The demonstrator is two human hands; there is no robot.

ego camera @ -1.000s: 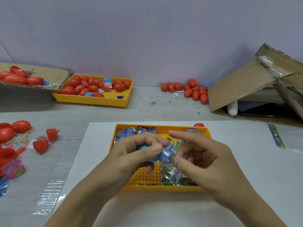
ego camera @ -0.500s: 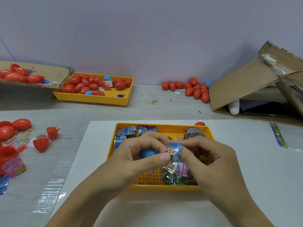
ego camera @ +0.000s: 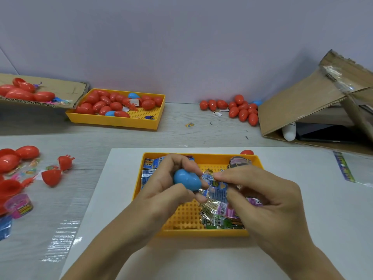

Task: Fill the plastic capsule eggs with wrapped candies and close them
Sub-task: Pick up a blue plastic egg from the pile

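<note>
From the head camera, both hands are up over the near yellow tray point(ego camera: 201, 232), which sits on a white sheet point(ego camera: 302, 199) on the table point(ego camera: 141, 138). The left hand point(ego camera: 167, 190) is clamped on a blue capsule egg point(ego camera: 186, 179), smooth and glossy, thumb below and fingers curled over the top; I can't tell whether it's a half or a whole shell. The right hand point(ego camera: 260, 197) is pinched shut on a wrapped candy point(ego camera: 219, 190), a crinkly blue packet with small print, its left edge touching the egg. Under the hands, more wrapped packets point(ego camera: 220, 215) lie heaped in the tray's right side, clear, green and pink, with blue ones point(ego camera: 150, 164) stacked in its far left corner. The egg is held just above the tray's middle. Further back, a second yellow tray point(ego camera: 113, 123) holds red eggs and a couple of blue ones. A loose cluster of red eggs point(ego camera: 240, 111) lies against the wall, beside a tilted cardboard box point(ego camera: 302, 102). At the left edge, opened red halves point(ego camera: 51, 176) rest on the table.
</note>
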